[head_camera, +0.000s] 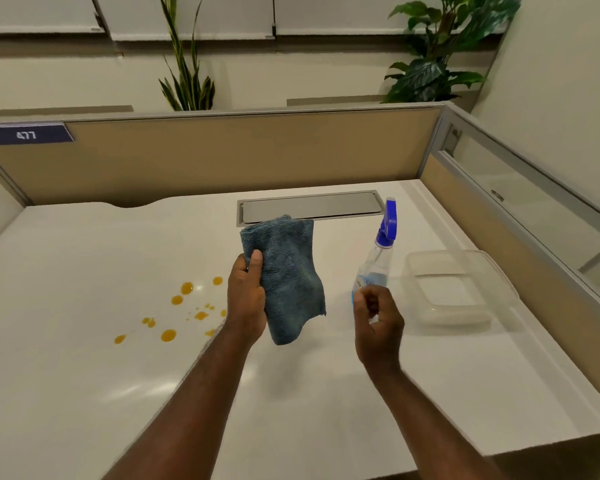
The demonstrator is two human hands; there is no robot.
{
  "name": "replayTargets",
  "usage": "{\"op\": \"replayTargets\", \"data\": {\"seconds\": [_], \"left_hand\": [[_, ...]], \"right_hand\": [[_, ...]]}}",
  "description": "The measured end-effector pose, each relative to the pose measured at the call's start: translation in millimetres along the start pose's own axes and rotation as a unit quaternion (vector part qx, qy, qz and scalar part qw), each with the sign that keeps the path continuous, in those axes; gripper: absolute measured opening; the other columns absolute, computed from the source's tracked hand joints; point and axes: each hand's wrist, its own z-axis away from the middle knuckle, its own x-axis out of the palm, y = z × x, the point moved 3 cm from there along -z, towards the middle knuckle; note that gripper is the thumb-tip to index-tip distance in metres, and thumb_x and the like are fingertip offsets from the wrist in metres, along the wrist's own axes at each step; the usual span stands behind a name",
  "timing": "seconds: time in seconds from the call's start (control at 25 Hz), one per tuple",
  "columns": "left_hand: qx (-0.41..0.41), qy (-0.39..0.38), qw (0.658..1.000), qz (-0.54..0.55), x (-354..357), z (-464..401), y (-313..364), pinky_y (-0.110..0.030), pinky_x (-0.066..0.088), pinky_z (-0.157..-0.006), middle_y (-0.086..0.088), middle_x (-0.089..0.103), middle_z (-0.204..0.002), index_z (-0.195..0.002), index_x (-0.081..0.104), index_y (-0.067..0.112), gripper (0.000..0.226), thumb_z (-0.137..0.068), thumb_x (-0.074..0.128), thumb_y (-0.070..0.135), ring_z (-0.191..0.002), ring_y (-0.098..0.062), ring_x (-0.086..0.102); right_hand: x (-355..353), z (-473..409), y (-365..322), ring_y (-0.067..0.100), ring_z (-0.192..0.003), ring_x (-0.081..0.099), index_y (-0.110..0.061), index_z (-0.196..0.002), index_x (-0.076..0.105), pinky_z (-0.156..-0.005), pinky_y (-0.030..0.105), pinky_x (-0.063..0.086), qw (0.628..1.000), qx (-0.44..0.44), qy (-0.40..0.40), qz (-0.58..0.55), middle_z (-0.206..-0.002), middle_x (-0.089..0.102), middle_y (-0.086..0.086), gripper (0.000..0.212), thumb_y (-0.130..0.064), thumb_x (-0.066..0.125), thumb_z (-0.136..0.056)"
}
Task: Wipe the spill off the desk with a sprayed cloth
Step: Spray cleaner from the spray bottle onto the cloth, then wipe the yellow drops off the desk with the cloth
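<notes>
My left hand [246, 299] is pinching the folded blue microfibre cloth [286, 278] upright. My right hand [378, 323], loosely curled and empty, is nearing the clear blue-capped spray bottle [378, 258]. Best to grip low and aim at the cloth. Orange droplets of spill [174, 313] are sitting left on the white desk [84, 341].
</notes>
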Motion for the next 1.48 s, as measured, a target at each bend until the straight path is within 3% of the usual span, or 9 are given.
{"op": "replayTargets", "data": {"seconds": [0.12, 0.24, 0.32, 0.52, 0.68, 0.88, 1.08, 1.28, 1.48], "left_hand": [[-0.014, -0.024, 1.000, 0.014, -10, 28, 6, -0.047, 0.054, -0.091, -0.012, 0.065, -0.120, -0.122, 0.057, 0.013, 0.036, -0.098, 0.044, 0.036, -0.109, -0.028, 0.065], [-0.043, -0.049, 0.997, 0.043, -25, 54, 5, -0.047, 0.054, -0.091, -0.012, 0.067, -0.120, -0.124, 0.058, 0.012, 0.036, -0.098, 0.045, 0.034, -0.109, -0.029, 0.065], [-0.057, -0.049, 0.996, 0.042, -36, 69, -1, -0.050, 0.052, -0.093, -0.013, 0.067, -0.121, -0.125, 0.058, 0.013, 0.037, -0.098, 0.046, 0.035, -0.110, -0.030, 0.065], [-0.044, -0.030, 0.996, -0.069, -61, 84, -2, -0.047, 0.054, -0.091, -0.010, 0.070, -0.115, -0.115, 0.062, 0.015, 0.034, -0.098, 0.044, 0.039, -0.106, -0.027, 0.066], [0.014, -0.020, 0.974, -0.226, -86, 76, 2, -0.024, 0.047, -0.083, 0.006, 0.060, -0.119, -0.122, 0.052, 0.022, 0.033, -0.099, 0.039, 0.042, -0.106, -0.009, 0.058], [0.086, 0.054, 0.927, -0.362, -189, 49, -18, -0.037, 0.043, -0.102, -0.002, 0.053, -0.136, -0.133, 0.050, 0.016, 0.044, -0.094, 0.054, 0.036, -0.121, -0.022, 0.053], [0.086, 0.119, 0.901, -0.408, -300, 31, -25, -0.047, 0.043, -0.102, -0.001, 0.052, -0.138, -0.133, 0.047, 0.019, 0.045, -0.092, 0.056, 0.036, -0.120, -0.025, 0.054], [0.096, 0.128, 0.851, -0.501, -356, 25, -17, -0.032, 0.030, -0.103, -0.001, 0.046, -0.145, -0.140, 0.041, 0.017, 0.052, -0.093, 0.057, 0.033, -0.132, -0.021, 0.044], [0.069, 0.098, 0.814, -0.568, -382, -1, -32, -0.045, 0.022, -0.117, -0.005, 0.027, -0.158, -0.148, 0.028, 0.015, 0.066, -0.093, 0.054, 0.039, -0.146, -0.023, 0.021]], "right_hand": [[25, -2, 7, 0.022, -0.112, 0.058, -0.020, -0.118, 0.053, -0.089, 0.019, 0.048, 0.958, 0.221, -0.165, -0.084, -0.120, 0.059, 0.001, 0.030, -0.038, 0.052, -0.094], [39, 3, 5, 0.029, -0.128, 0.049, -0.022, -0.135, 0.048, -0.107, 0.049, 0.039, 0.796, 0.445, -0.306, -0.274, -0.141, 0.052, 0.004, 0.067, -0.065, 0.046, -0.084], [38, 17, -8, 0.032, -0.118, 0.058, -0.015, -0.127, 0.057, -0.101, 0.051, 0.045, 0.731, 0.473, -0.342, -0.353, -0.130, 0.061, 0.012, 0.070, -0.063, 0.057, -0.076], [44, 47, -33, 0.035, -0.112, 0.063, -0.005, -0.125, 0.058, -0.093, 0.046, 0.052, 0.715, 0.464, -0.371, -0.368, -0.123, 0.065, 0.019, 0.044, -0.029, 0.061, -0.089], [58, 43, -47, 0.033, -0.105, 0.066, -0.015, -0.114, 0.063, -0.088, 0.047, 0.054, 0.810, 0.391, -0.303, -0.316, -0.114, 0.070, 0.014, 0.027, -0.029, 0.057, -0.093], [75, 34, -44, 0.027, -0.100, 0.062, -0.008, -0.113, 0.062, -0.082, 0.033, 0.048, 0.987, 0.147, -0.066, -0.016, -0.106, 0.068, 0.010, 0.022, -0.018, 0.056, -0.094], [107, 52, -24, 0.030, -0.108, 0.060, -0.002, -0.125, 0.055, -0.087, 0.028, 0.043, 0.980, 0.122, 0.095, 0.126, -0.118, 0.065, 0.017, 0.032, -0.013, 0.051, -0.096], [175, 55, 5, 0.029, -0.107, 0.059, -0.004, -0.123, 0.054, -0.081, 0.021, 0.038, 0.962, 0.247, 0.095, 0.075, -0.117, 0.064, 0.015, 0.028, -0.009, 0.045, -0.097], [221, 38, 20, 0.034, -0.107, 0.059, -0.008, -0.125, 0.053, -0.084, 0.030, 0.044, 0.974, 0.177, 0.000, 0.140, -0.121, 0.061, 0.015, 0.033, -0.020, 0.049, -0.095]]}}
